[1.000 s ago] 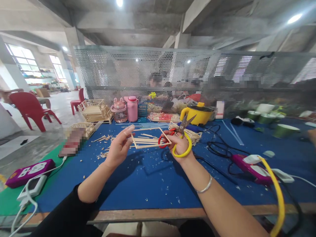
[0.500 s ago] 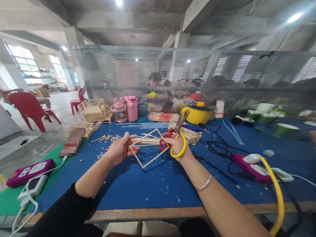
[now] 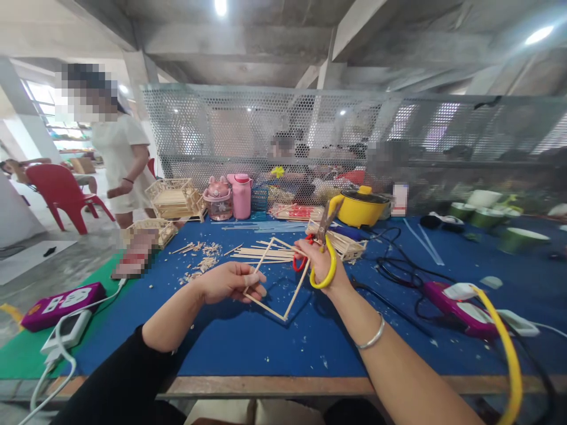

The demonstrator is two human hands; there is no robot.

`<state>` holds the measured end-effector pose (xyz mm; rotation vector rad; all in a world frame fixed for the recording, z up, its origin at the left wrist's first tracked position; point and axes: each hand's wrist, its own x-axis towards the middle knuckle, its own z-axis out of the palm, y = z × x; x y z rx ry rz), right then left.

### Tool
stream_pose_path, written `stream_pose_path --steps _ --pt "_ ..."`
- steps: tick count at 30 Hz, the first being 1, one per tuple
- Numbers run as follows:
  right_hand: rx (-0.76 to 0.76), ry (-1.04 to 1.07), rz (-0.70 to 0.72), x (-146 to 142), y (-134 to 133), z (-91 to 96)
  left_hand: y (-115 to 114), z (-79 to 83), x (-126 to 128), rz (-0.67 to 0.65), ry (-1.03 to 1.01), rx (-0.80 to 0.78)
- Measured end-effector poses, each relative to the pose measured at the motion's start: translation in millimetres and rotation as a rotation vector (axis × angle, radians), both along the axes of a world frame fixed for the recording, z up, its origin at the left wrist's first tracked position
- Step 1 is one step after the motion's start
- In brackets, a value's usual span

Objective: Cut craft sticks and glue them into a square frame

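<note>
A square frame of thin wooden sticks (image 3: 295, 288) hangs tilted over the blue table (image 3: 248, 342), held between both hands. My left hand (image 3: 228, 281) pinches its lower left corner. My right hand (image 3: 319, 262) touches the frame's upper right corner while its fingers are closed through the handles of red-and-yellow scissors (image 3: 322, 248), blades pointing up. Loose wooden sticks (image 3: 259, 252) lie on the table just behind the frame.
Stick-built models (image 3: 175, 199), a pink bottle (image 3: 241, 195) and a yellow pot (image 3: 362, 206) stand at the back by a mesh screen. Black cables (image 3: 398, 271) and a glue gun (image 3: 460, 298) lie right. A power strip (image 3: 59, 298) lies left. A person in white (image 3: 119, 162) stands at the left.
The frame has been turned and lowered, from near level to a steep tilt. My left hand dropped toward the table. A person in white has come into view on the left.
</note>
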<state>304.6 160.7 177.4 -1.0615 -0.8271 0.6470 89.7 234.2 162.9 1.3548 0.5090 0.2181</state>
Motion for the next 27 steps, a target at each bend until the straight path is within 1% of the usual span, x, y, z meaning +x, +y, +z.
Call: stream_pose_path --steps 2,3,5,6,8,9,11,13,15,18,23,27 --pt "0.001 -0.046 -0.122 5 1 1.0 3 2.0 1 0.091 -0.035 -0.039" --pt "-0.007 -0.096 -0.176 8 1 1.3 5 3.7 1 0.162 -0.079 -0.064" --pt "-0.022 -0.260 -0.257 12 0 0.9 9 7.8 2 0.341 -0.227 -0.117" --pt "-0.027 -0.362 -0.276 12 -1 0.1 11 10.0 2 0.437 -0.318 -0.145" --pt "-0.023 -0.561 -0.265 9 -4 -2.6 15 13.8 2 0.589 -0.484 -0.194" --pt "-0.024 -0.651 -0.240 5 -6 -4.3 16 15.2 2 0.641 -0.549 -0.211" --pt "-0.036 -0.804 -0.190 -3 -8 -8.0 17 16.9 2 0.701 -0.627 -0.233" --pt "-0.041 -0.929 -0.187 -11 -9 -11.4 16 17.1 3 0.733 -0.667 -0.239" --pt "-0.041 -1.034 -0.229 -15 -9 -14.4 12 16.6 4 0.745 -0.688 -0.237" --pt "-0.066 -1.151 -0.288 -17 -6 -17.4 5 16.2 8 0.725 -0.699 -0.217" --pt "-0.092 -1.223 -0.326 -18 -6 -16.5 -3 17.3 11 0.661 -0.656 -0.194" --pt "-0.109 -1.256 -0.393 -16 -6 -13.8 -6 16.3 11 0.627 -0.618 -0.187"
